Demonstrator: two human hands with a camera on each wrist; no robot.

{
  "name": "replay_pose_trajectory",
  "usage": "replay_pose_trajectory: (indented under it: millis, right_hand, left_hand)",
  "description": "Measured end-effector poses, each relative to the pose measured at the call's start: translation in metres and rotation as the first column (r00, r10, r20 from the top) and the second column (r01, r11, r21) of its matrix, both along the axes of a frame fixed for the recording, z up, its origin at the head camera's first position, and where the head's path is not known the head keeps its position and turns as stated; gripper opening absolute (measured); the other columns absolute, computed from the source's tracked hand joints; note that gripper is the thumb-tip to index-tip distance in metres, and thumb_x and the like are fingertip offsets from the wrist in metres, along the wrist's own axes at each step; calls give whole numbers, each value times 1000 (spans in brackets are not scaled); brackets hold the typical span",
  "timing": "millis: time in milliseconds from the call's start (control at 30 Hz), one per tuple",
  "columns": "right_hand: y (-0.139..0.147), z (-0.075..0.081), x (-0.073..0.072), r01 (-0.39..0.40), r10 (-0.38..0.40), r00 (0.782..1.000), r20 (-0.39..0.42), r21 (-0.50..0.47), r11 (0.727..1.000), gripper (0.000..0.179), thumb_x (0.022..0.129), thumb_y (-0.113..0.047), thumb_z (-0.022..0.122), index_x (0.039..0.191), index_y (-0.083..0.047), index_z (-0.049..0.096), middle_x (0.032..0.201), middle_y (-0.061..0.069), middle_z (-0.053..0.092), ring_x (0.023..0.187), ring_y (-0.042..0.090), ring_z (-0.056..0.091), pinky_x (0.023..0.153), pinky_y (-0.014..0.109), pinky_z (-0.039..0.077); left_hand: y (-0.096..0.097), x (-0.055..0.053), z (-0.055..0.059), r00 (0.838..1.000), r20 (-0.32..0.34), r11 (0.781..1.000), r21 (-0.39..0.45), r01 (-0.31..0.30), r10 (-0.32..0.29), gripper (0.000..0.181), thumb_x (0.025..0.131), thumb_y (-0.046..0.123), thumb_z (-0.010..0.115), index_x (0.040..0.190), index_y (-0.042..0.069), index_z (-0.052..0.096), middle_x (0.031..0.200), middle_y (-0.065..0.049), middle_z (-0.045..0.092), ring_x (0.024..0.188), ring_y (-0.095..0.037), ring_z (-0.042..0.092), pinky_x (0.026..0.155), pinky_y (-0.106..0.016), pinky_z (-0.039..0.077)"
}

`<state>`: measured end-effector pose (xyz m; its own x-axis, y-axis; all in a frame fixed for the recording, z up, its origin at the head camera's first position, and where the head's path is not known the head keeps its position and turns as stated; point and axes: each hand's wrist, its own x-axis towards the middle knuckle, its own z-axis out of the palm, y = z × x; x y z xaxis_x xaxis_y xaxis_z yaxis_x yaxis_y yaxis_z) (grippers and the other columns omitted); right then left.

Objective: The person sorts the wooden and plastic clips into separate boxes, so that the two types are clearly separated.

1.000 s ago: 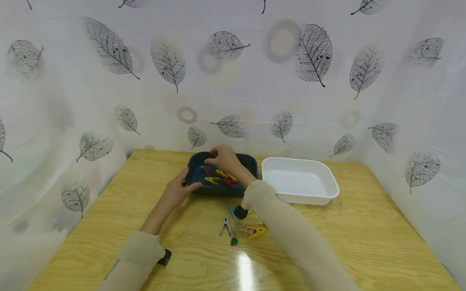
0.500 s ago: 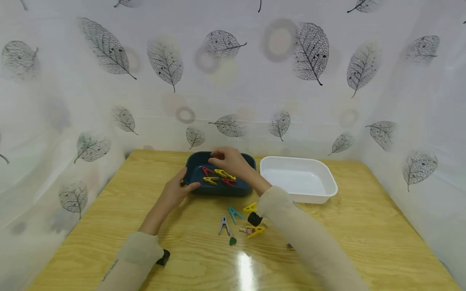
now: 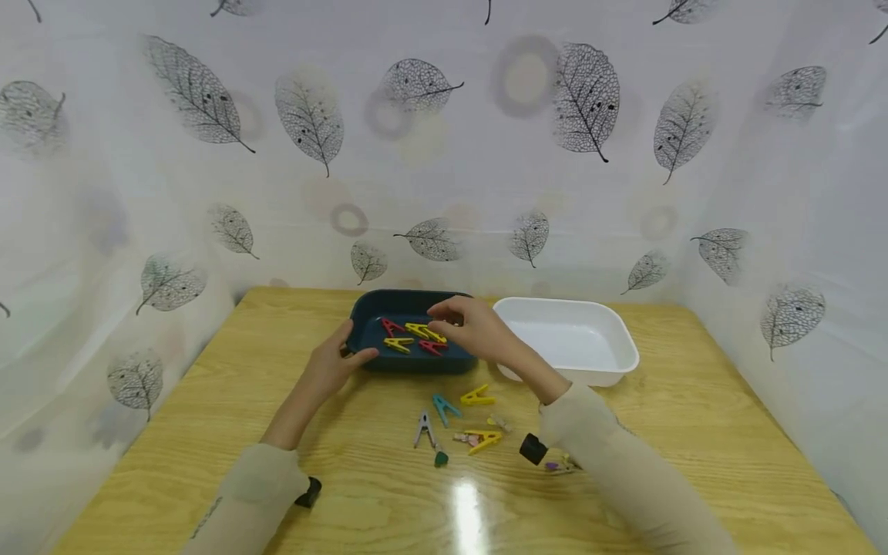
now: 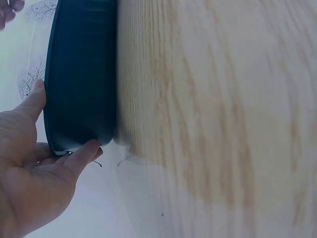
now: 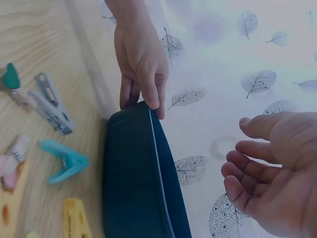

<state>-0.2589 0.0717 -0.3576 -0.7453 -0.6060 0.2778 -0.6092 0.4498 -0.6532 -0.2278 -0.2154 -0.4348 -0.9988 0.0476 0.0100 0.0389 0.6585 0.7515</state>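
Observation:
My left hand (image 3: 329,362) holds the left end of a dark blue-green tray (image 3: 416,365), its thumb at the near side and its fingers around the rim, as the right wrist view also shows. Inside lie red clothespins (image 3: 433,347) and yellow clothespins (image 3: 398,345), several in all. Over the tray's right end hovers my right hand (image 3: 482,330), its fingers loosely bent; in the right wrist view the palm (image 5: 292,173) has nothing in it. On the table before the tray are a teal clothespin (image 3: 445,409), a yellow clothespin (image 3: 477,398) and a grey clothespin (image 3: 425,428).
A white tray (image 3: 569,378) stands close to the right of the dark one. More small clips lie nearer, among them a yellow clothespin (image 3: 486,441) touching a pinkish clip, and a purple-tipped clip (image 3: 553,467) by the right sleeve. A leaf-print curtain (image 3: 444,154) hangs behind the table.
My right hand has moved right and a little nearer, from the tray's middle to its right end. Its arm now uncovers more clips on the table. My left hand stays on the tray.

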Motion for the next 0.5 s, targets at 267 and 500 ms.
replay_pose_trajectory:
  millis: [267, 500]
  right_hand:
    - [26, -7, 19, 7, -7, 1000, 17, 1, 1000, 32, 103, -20, 66, 128, -1, 70, 118, 10, 71, 102, 20, 68, 87, 36, 59]
    - [49, -16, 33, 30, -31, 1000, 6, 16, 999, 29, 103, -21, 66, 126, -3, 71, 108, 2, 72, 95, 15, 66, 82, 33, 57]
  left_hand:
    - [1, 1, 1, 1000, -2, 1000, -16, -1, 1, 90, 102, 36, 67, 162, -5, 15, 167, -28, 14, 151, -45, 23, 123, -54, 22]
    - [1, 0, 1, 1000, -15, 1000, -17, 5, -5, 90, 102, 36, 68, 161, -7, 15, 167, -29, 15, 152, -45, 21, 123, -54, 22]
